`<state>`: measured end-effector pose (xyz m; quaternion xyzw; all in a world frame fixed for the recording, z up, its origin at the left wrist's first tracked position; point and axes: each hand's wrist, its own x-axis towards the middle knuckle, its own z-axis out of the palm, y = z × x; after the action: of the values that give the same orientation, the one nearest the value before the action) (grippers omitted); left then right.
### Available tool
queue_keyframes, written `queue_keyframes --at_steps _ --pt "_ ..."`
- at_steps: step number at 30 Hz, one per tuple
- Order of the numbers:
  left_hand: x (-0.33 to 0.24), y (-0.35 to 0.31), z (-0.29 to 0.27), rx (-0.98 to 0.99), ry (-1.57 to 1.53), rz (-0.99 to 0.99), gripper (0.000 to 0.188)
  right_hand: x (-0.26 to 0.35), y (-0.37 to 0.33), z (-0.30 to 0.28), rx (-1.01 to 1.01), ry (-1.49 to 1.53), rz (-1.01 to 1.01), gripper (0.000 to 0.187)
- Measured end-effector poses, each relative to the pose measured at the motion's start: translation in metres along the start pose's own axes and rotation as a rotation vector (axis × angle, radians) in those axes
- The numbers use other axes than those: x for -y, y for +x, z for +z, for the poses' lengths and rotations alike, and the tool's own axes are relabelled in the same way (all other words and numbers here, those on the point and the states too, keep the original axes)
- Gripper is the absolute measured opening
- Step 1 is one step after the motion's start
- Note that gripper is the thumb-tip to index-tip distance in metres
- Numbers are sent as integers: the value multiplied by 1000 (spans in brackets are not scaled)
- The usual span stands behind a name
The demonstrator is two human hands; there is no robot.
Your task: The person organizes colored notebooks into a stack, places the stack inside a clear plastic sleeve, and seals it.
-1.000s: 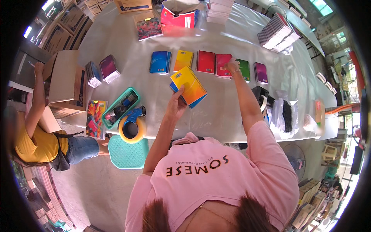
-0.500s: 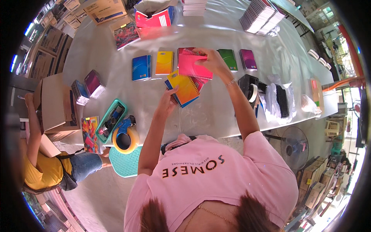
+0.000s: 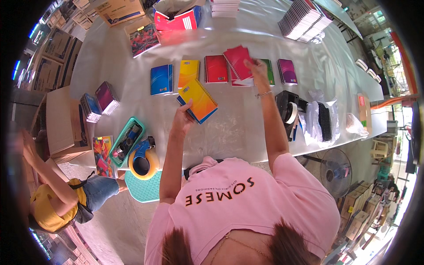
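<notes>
My left hand (image 3: 183,118) is closed on a yellow spiral notebook (image 3: 197,100) with a blue notebook (image 3: 207,118) under it, both tilted above the table. My right hand (image 3: 258,73) pinches a pink notebook (image 3: 238,64) at its right edge. Beneath it, partly hidden, lies another pink notebook pile (image 3: 242,82). These are part of a row: a blue notebook pile (image 3: 161,79), a yellow pile (image 3: 187,70), a red pile (image 3: 216,69), a green pile (image 3: 270,73) mostly behind my right hand, and a purple pile (image 3: 288,72).
Near the left stand a teal basket (image 3: 128,141), a tape dispenser (image 3: 143,161) and small notebook stacks (image 3: 107,97). A black tape dispenser (image 3: 287,112) and black spiral coils (image 3: 324,121) lie right. Large notebook stacks (image 3: 300,22) stand far right. A co-worker (image 3: 57,201) is beside a carton (image 3: 62,119).
My right hand has moved right with pink notebook, away from my left hand, uncovering the red pile. My left hand, still holding the yellow and blue notebooks, has shifted slightly left.
</notes>
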<state>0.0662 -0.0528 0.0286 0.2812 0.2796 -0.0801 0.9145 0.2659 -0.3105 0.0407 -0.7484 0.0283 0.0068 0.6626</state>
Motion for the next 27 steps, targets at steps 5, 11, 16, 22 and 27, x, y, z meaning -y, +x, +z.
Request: queue_keyframes --at_steps 5,11,16,22,27 --pt "7 -2 9 20 -27 -33 34 -67 2 -5 -298 -667 -364 42" --pt "7 -3 -2 32 126 -13 44 79 -48 7 339 -302 -163 42" --pt "-4 -24 40 442 21 -334 62 144 -83 16 1120 -481 -268 35" --pt "37 -42 29 473 329 -492 48 65 -43 12 691 -487 -182 34" --pt "67 -48 28 356 165 -460 38 -40 31 -76 -176 -1179 151 68"
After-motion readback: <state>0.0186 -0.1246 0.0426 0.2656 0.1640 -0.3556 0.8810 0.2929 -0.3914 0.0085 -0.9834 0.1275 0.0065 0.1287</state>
